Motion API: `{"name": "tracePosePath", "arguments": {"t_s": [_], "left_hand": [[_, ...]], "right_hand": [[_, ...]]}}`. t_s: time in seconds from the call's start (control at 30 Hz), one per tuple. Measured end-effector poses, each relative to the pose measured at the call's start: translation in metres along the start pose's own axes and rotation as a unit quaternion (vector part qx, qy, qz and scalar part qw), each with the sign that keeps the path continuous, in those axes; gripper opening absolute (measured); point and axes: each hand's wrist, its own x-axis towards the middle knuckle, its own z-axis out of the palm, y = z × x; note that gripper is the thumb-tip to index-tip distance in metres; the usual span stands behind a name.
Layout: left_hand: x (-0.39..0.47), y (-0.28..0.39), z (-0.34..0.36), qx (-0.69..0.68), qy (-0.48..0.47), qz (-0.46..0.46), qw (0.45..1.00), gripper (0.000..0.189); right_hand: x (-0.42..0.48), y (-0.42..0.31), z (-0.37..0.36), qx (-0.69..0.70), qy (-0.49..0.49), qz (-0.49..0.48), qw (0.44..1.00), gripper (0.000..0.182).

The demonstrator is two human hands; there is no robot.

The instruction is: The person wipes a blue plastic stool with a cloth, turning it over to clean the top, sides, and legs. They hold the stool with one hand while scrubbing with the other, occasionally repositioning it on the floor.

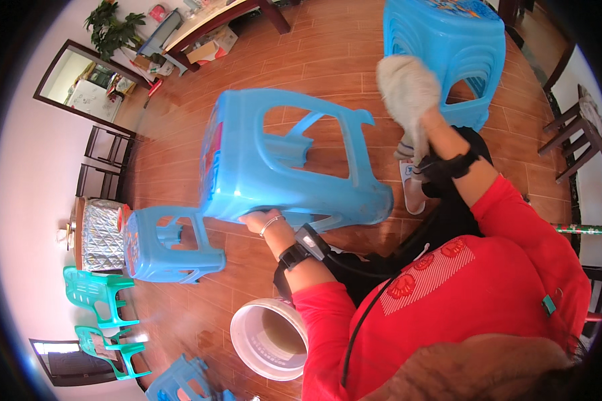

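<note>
My left hand [262,220] grips the edge of a blue plastic stool [241,170], just below the seat. In the picture its patterned seat faces left and its legs point right; whether the legs rest on the floor I cannot tell. My right hand [428,118] is mostly hidden by a greyish-white cloth [409,85], blurred and bunched around it. The cloth appears in front of a stack of blue plastic stools [444,42]; contact is unclear. Beside my left arm stands a white plastic bucket [246,336] holding murky liquid.
Another blue stool [160,255] stands beyond the gripped one, and a further one [180,381] sits at the bottom edge. Green plastic chairs [98,295] line the wall near a foil-covered table [100,235]. Wood-look floor tiles [326,55] show wet patches. A wooden stool [579,130] stands far right.
</note>
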Motion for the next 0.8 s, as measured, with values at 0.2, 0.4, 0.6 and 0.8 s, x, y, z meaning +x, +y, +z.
{"name": "tracePosePath", "arguments": {"t_s": [0.2,0.4,0.6,0.8], "left_hand": [[-0.007,-0.004,0.003,0.001,0.027,0.014,1.000,0.059],[0.023,-0.014,-0.007,0.056,-0.015,0.026,0.998,0.057],[0.015,-0.007,-0.022,0.049,-0.158,0.069,0.984,0.069],[-0.030,-0.054,-0.032,0.175,-0.119,0.165,0.963,0.084]], "right_hand": [[-0.023,-0.015,0.146,0.124,-0.413,0.004,0.902,0.022],[-0.065,0.017,0.266,0.558,-0.317,0.336,0.690,0.027],[-0.058,-0.018,0.218,0.572,-0.380,0.226,0.691,0.028],[-0.055,-0.033,0.260,0.633,-0.266,0.179,0.705,0.032]]}}
